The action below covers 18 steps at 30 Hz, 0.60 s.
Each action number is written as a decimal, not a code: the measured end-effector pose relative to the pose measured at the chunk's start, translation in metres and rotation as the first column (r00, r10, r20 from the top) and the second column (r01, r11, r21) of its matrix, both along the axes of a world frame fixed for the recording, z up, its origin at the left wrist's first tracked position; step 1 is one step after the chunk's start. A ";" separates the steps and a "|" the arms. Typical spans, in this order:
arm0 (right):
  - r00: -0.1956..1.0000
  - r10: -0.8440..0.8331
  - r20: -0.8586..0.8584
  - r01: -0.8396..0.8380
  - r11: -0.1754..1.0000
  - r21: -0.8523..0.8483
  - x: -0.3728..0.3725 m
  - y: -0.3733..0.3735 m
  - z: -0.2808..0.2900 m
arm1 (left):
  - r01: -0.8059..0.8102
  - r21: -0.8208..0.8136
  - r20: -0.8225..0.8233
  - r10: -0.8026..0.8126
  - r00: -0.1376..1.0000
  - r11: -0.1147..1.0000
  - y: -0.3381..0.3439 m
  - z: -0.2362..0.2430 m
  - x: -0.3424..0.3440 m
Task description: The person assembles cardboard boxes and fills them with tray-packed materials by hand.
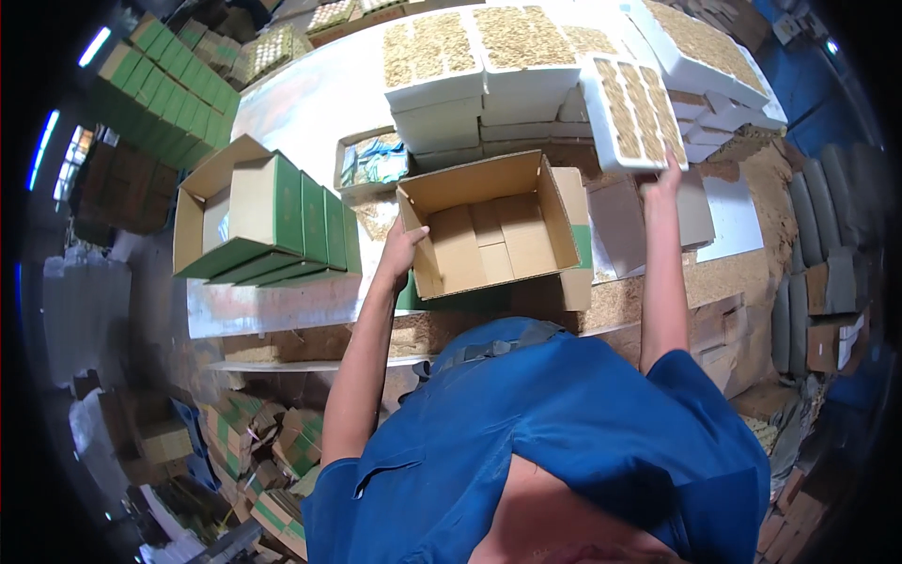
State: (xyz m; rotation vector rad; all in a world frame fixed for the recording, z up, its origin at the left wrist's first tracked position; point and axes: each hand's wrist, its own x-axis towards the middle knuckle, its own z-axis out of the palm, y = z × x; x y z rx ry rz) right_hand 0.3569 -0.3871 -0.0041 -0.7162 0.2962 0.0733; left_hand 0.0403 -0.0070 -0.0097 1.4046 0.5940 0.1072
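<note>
The left hand [402,248] is gripping the left wall of an open carton [474,191] by the near side of the bench [272,312]; it's looking light, stiff but probably flexing, the rim offering the best hold. Inside, it's showing plain brown. Over right, the right hand [664,177] is holding a white tray [628,165] by its near right corner, likely light, brittle, wanting support underneath; it's displaying three grainy tan strips [642,108].

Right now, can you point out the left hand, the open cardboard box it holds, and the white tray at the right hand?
Left hand [400,250]: head view, on the back of the hand.
Open cardboard box [492,235]: head view, on its bare inner floor.
White tray [602,117]: head view, on its left rim.
</note>
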 end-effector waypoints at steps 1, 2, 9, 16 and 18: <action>0.997 -0.042 -0.060 0.038 0.998 -0.055 -0.021 -0.004 0.009 | 0.004 -0.009 0.007 -0.004 1.000 1.000 0.000 0.000 -0.004; 0.998 -0.033 -0.057 0.029 0.996 -0.084 -0.035 -0.025 0.006 | 0.026 -0.020 0.013 -0.025 1.000 0.999 -0.001 0.001 -0.001; 0.950 0.308 -0.050 -0.312 0.927 -0.208 -0.088 -0.092 0.050 | 0.087 0.167 0.027 -0.092 0.995 0.982 0.005 -0.011 0.014; 0.756 0.638 -0.144 -0.652 0.717 -0.247 -0.116 0.001 0.090 | 0.134 0.078 0.048 -0.138 0.989 0.988 -0.003 0.012 0.019; 0.712 0.689 -0.139 -0.681 0.628 -0.378 -0.119 0.025 0.094 | 0.131 0.048 0.030 -0.133 0.991 0.990 -0.006 0.022 0.017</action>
